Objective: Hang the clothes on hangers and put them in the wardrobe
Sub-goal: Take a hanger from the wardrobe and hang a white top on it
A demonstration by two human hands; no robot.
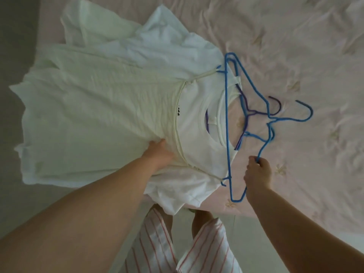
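At frame centre the left hand (158, 154) presses the cream top (94, 115) lying over a white tee (197, 119) on the bed (295, 46), fingers seemingly tucked under, while right fingers (254, 161) pinch the blue hanger (228, 125), probably steadying cloth for insertion.

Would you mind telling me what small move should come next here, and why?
Probably slide the blue hanger, pinched by the right hand, toward the cream top that the left hand grips, since its thin straps lie by the hanger's notches.
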